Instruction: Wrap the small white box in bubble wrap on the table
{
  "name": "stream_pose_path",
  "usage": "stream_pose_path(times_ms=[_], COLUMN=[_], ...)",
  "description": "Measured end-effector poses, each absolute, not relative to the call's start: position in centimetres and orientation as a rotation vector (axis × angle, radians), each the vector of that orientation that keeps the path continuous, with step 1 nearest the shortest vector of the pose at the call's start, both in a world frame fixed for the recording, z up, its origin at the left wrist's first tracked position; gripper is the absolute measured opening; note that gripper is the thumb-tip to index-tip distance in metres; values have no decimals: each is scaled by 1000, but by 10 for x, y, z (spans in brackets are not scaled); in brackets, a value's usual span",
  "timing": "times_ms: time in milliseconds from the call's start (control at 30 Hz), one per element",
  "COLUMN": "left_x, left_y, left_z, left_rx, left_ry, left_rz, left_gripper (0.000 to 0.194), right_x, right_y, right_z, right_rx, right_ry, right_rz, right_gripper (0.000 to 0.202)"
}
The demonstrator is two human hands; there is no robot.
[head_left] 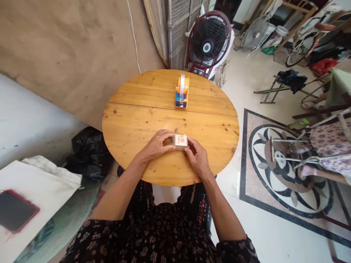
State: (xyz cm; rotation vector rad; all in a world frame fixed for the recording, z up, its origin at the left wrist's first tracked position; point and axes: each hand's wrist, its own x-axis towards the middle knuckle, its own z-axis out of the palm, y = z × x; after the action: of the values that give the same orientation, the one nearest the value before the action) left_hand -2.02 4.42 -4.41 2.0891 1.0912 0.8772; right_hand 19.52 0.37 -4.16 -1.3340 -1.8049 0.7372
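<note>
A small box (181,140), pale on top with a red print and greyish on its sides, rests at the near middle of the round wooden table (131,128). My left hand (159,144) grips its left end between thumb and fingers. On the opposite end, my right hand (198,156) holds it the same way. What the box contains cannot be seen. Farther back on the table stands an orange and blue tape dispenser (182,91) with a roll of clear tape, apart from both hands.
Behind the table is a dark red and white fan (210,44). Black plastic bags (91,153) lie to the left, near a white board (35,182) with a dark tablet-like thing (18,212). At right, a person's leg (323,173) shows beside metal-framed furniture.
</note>
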Motion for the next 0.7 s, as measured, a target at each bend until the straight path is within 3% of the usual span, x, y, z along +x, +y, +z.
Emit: stream_pose_path(times_ms=[267,700], left_x=[-28,-22], left_y=[38,38], left_z=[-29,-37], left_rx=[1951,2087], left_ry=[1192,1200], left_rz=[806,783], left_gripper=[55,25], right_x=[200,179], right_y=[-6,-28], right_z=[-50,-51], right_rx=[-1265,-1351], right_ry=[-1722,-1710], right_rz=[768,698], right_gripper=[53,52])
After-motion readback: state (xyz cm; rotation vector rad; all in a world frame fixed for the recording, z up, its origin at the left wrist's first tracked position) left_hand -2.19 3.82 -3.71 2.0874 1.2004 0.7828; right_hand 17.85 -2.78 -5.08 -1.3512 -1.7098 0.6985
